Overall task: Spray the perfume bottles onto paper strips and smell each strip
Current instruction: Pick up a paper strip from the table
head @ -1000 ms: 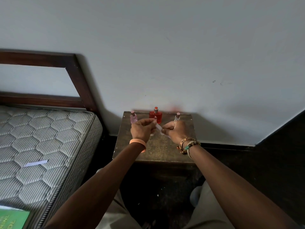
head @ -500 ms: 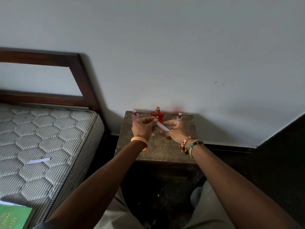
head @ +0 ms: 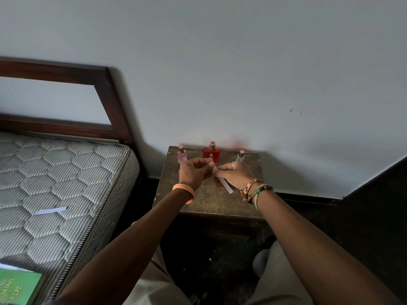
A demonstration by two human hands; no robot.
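Nearest us, at the lower left, a green book (head: 18, 285) lies on the grey quilted mattress (head: 66, 172). Further up the mattress a loose white paper strip (head: 51, 210) lies flat, its long axis running left to right.

Ahead of our knees stands the worn dark wooden desk (head: 209, 202), and our two hands meet over its top. The left hand (head: 193, 172), with an orange wristband at the wrist, has its grip clamped on the far end of a narrow white paper strip (head: 225, 185), pinching it at the fingertips. This strip's long axis runs on a diagonal. The pinched end is far and to the left, and the free end points near and to the right, toward our right wrist. The right hand (head: 236, 176), with beaded bracelets and a ring, reaches its fingers to the strip and touches it. We cannot tell whether its grip is closed on the paper.

Behind the hands, along the desk's far edge, three bottles stand upright in a row: a pink glass perfume bottle (head: 182, 155) at left, a square red glass perfume bottle (head: 211, 154) in the middle, and a slim clear glass perfume bottle (head: 240, 156) at right. Beyond them is the pale wall (head: 242, 73).
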